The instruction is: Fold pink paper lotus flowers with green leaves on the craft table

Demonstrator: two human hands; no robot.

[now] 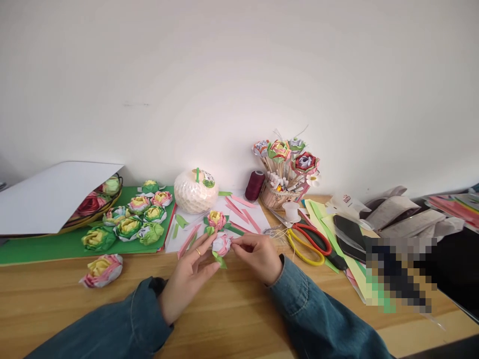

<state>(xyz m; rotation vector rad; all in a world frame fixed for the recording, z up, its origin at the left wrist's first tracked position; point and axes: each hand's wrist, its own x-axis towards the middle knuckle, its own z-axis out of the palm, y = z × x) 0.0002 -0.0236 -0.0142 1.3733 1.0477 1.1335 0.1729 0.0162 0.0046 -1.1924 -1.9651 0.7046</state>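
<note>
Between my two hands is a small pink and white paper flower (222, 244) with green paper leaves at its edge. My left hand (192, 264), a ring on one finger, holds it from the left with thumb and fingertips. From the other side my right hand (256, 253) pinches at the flower's right edge; whether its fingertips grip a petal or a thread is too small to tell. Just behind lies a second paper flower (216, 219), yellow and pink with green leaves, on a white sheet (258, 219) with pink strips (235, 215) and green pieces.
Several paper flowers (129, 227) sit on green paper (48, 247) at left; another flower (101, 270) lies in front. A white textured ball (196, 192), maroon thread spool (255, 185) and basket of stemmed flowers (282, 192) stand behind. Scissors (309, 244) and a black phone (349, 237) lie right.
</note>
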